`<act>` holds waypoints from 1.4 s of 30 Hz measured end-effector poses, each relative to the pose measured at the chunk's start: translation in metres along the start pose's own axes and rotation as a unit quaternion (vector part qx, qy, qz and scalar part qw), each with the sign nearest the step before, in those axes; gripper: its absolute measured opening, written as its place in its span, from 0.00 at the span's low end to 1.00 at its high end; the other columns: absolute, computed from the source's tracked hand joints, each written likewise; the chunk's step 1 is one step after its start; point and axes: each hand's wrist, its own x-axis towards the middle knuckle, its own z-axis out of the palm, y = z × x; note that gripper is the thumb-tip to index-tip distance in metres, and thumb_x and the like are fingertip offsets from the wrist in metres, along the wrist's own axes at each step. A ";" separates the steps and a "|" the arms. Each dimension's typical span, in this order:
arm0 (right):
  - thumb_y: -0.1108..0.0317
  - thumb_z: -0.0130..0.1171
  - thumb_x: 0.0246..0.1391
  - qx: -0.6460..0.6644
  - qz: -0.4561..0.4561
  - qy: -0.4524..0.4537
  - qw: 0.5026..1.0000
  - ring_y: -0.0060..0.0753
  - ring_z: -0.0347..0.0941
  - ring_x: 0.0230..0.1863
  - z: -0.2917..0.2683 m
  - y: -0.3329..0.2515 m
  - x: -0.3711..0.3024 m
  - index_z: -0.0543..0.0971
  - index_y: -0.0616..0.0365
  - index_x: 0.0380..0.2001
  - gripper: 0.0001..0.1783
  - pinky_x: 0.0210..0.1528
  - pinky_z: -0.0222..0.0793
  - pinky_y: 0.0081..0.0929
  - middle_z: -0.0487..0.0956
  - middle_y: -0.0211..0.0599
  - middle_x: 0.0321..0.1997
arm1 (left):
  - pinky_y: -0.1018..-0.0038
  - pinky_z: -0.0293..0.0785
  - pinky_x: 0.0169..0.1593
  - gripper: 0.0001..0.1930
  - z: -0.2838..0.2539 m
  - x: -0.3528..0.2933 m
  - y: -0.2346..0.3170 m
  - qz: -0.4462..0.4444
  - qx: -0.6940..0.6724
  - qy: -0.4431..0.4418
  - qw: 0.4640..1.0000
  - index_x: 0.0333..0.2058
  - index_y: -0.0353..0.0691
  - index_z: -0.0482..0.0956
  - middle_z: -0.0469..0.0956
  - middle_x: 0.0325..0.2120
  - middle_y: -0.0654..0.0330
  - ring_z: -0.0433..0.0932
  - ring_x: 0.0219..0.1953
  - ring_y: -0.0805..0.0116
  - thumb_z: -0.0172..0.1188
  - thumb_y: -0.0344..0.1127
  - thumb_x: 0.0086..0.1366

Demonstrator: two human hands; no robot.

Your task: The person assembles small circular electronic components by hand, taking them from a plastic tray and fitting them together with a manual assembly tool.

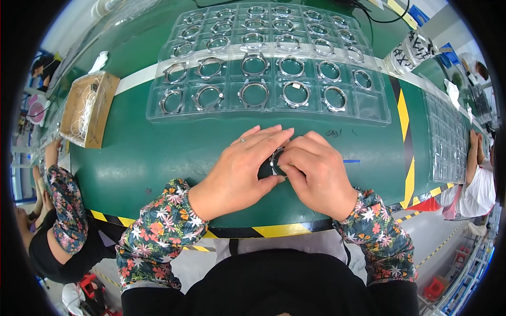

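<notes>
We have room between tray (371, 108) and striped edge (284, 230); our left hand (237, 166) and right hand (319, 171) clamp a dark, silver-rimmed round piece (274, 163).

Watch case (274, 164) partly hidden behind the fingers (301, 157)

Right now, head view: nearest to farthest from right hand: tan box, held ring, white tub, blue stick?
From right hand:
1. Held ring: in its grasp
2. Blue stick: just right
3. White tub: upper right
4. Tan box: far left
</notes>
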 end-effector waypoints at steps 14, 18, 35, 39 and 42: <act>0.81 0.61 0.39 0.002 0.003 -0.012 1.000 0.43 0.71 0.32 -0.001 -0.001 0.001 0.77 0.60 0.26 0.08 0.34 0.69 0.34 0.77 0.36 0.30 | 0.54 0.59 0.67 0.40 -0.001 0.001 -0.001 0.000 -0.001 -0.006 1.000 0.61 0.42 0.67 0.74 0.55 0.53 0.68 0.63 0.53 0.70 0.25 0.47; 0.81 0.61 0.39 0.007 -0.005 -0.022 1.000 0.43 0.71 0.32 -0.003 0.000 0.001 0.77 0.60 0.26 0.08 0.35 0.69 0.35 0.77 0.36 0.31 | 0.54 0.59 0.68 0.40 -0.002 0.002 0.000 0.001 -0.004 -0.009 1.000 0.61 0.42 0.67 0.74 0.55 0.53 0.68 0.63 0.54 0.69 0.24 0.47; 0.82 0.60 0.43 -0.011 0.012 0.020 1.000 0.43 0.70 0.31 0.003 -0.003 0.001 0.77 0.60 0.27 0.07 0.33 0.68 0.35 0.77 0.36 0.30 | 0.55 0.60 0.67 0.40 -0.001 0.001 -0.003 0.011 -0.002 0.001 1.000 0.61 0.40 0.68 0.75 0.54 0.53 0.69 0.62 0.54 0.70 0.24 0.46; 0.82 0.61 0.41 0.002 0.002 0.001 1.000 0.43 0.70 0.31 0.000 -0.001 0.001 0.77 0.60 0.27 0.08 0.33 0.69 0.34 0.76 0.36 0.30 | 0.55 0.60 0.67 0.40 -0.002 0.001 -0.002 0.009 -0.005 -0.001 1.000 0.61 0.40 0.68 0.75 0.54 0.53 0.69 0.62 0.53 0.70 0.24 0.46; 0.82 0.61 0.40 0.006 -0.003 -0.011 1.000 0.43 0.70 0.31 -0.002 -0.001 0.000 0.77 0.60 0.26 0.08 0.34 0.69 0.34 0.76 0.36 0.29 | 0.55 0.60 0.67 0.40 -0.002 0.002 -0.001 0.007 -0.004 -0.005 1.000 0.61 0.40 0.68 0.75 0.54 0.53 0.69 0.62 0.53 0.70 0.24 0.46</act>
